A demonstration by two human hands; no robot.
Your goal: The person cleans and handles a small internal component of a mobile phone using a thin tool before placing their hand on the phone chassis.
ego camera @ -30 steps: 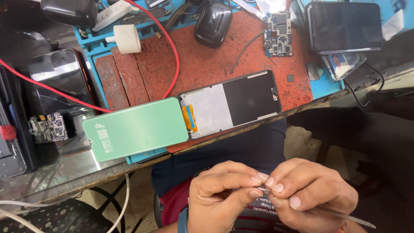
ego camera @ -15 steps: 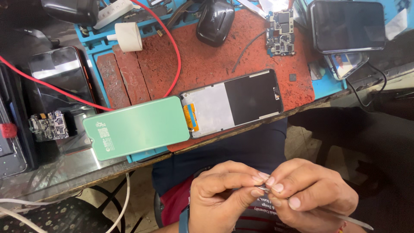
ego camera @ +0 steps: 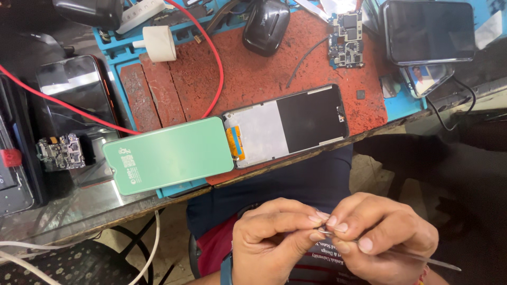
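Both hands are down in my lap, below the bench edge. My left hand (ego camera: 274,240) pinches a tiny part at its fingertips; the part is too small to make out. My right hand (ego camera: 383,237) grips thin metal tweezers (ego camera: 422,258), whose tips meet the left fingertips. Up on the red work mat (ego camera: 253,68) lies an opened phone frame (ego camera: 288,126), showing a grey metal plate and a black panel. A green film-covered screen panel (ego camera: 169,155) lies beside it to the left.
A small circuit board (ego camera: 346,39) rests on the mat at the top. A black phone (ego camera: 428,31) lies top right, another dark phone (ego camera: 79,95) at the left. A red cable (ego camera: 216,58), a white charger plug (ego camera: 158,42) and a black case (ego camera: 266,24) sit nearby.
The hands stay together in the lap with only slight finger shifts. The view has drifted a little.
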